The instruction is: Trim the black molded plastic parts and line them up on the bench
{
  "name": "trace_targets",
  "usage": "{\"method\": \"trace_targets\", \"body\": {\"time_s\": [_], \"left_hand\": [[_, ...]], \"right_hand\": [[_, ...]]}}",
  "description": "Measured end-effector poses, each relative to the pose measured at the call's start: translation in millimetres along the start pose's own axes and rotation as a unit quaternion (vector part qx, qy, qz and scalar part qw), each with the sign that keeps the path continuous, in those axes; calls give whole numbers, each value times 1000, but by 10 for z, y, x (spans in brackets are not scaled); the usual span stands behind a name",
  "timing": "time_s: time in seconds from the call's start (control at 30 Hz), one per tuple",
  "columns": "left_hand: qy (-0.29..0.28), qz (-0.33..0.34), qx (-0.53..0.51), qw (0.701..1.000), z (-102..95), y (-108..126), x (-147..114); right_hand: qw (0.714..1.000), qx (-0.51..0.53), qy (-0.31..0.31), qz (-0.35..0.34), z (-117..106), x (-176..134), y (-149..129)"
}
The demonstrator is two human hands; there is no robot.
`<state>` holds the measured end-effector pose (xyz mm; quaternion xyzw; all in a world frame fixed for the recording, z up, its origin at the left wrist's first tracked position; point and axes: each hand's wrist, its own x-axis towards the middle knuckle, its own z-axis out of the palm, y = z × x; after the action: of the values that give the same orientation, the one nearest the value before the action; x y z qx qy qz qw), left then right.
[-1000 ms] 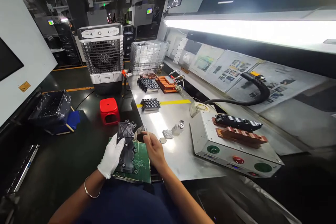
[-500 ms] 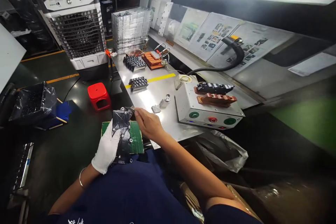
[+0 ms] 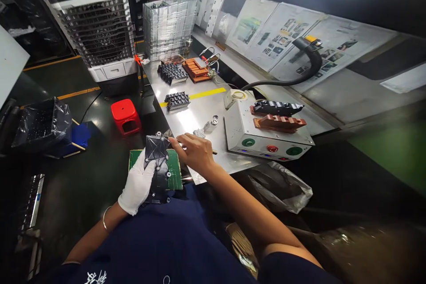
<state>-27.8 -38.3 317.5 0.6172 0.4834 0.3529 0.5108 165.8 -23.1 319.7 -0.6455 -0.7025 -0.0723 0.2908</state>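
My left hand [image 3: 137,186], in a white glove, is closed around the left side of a black molded plastic cover [image 3: 156,148] with ribs and several round bosses. The cover stands on end over a green board [image 3: 175,173], close to my body. My bare right hand [image 3: 196,153] is closed at the cover's upper right corner, its fingertips touching or very near the edge. A slim hand tool [image 3: 215,152] is in its grip; the rear end sticks out past the hand, while the working tip is mostly hidden by the fingers.
A metal table [image 3: 199,115] holds black molded parts [image 3: 178,100], an orange fixture [image 3: 196,69], a small metal can [image 3: 213,123] and a white control box [image 3: 242,126] with buttons. Clear trays [image 3: 169,26] are stacked at the back. A red stool [image 3: 125,115] stands left.
The view has shifted slightly. My right hand has turned and moved a little along the cover's upper right edge, and the tool's rear end now shows. My left hand keeps its hold.
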Motion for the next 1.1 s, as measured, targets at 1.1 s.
{"method": "trace_targets", "body": {"time_s": [1.1], "left_hand": [[-10, 5, -7, 1000, -133, -35, 19]], "right_hand": [[985, -7, -103, -136, -119, -22, 69]]}}
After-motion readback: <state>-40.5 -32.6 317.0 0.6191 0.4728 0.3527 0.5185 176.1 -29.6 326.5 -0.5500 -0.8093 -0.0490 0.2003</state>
